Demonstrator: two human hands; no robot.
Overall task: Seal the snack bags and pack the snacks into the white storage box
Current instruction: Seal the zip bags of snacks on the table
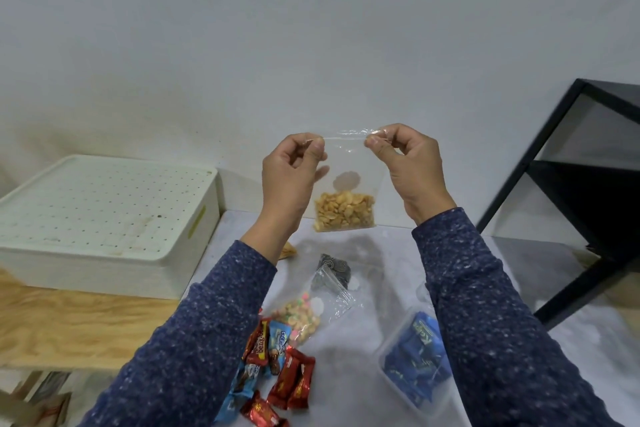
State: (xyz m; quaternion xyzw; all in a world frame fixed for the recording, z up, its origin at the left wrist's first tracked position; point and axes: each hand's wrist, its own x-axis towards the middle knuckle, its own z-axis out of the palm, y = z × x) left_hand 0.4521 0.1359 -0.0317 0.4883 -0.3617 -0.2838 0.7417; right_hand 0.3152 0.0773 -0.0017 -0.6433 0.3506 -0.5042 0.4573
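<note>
While both hands hold the clear peanut bag point(346, 191) up in front of the wall, the task looks to be at an early stage. Left hand point(291, 177) pinches the top strip at its left corner between thumb and forefinger; right hand point(408, 166) pinches the right corner the same way, other fingers curled in. Strip is stretched taut between them. Whether it is already pressed shut along its length, I cannot tell. Judgement: sealing of this bag is in hand.

White storage box point(104, 218) sits far left, partly on a wooden board point(69, 322), perforated lid on. Nothing visibly packed yet; the inside is hidden, and the lid will have to come off.

Left to do, by what lies on the pale tabletop point(381, 253):
- Second zip bag point(311, 308) of small coloured and tan pieces, lying flat near centre, mouth pointing far right; sealed or not, unclear.
- Dark patterned packet point(334, 269) just beyond it, partly under the bag's mouth.
- Loose red and blue wrapped bars point(277, 367), heaped at the near edge.
- Clear tub point(412, 364) of blue wrapped sweets, near right, partly behind the right sleeve; lid not discernible.
- Tan scrap of something point(287, 250) peeking out beside the left wrist, not identifiable.

Peanut bag is about a third full, nuts settled at the bottom.

Black shelf frame point(571, 191) stands far right, not involved.
</note>
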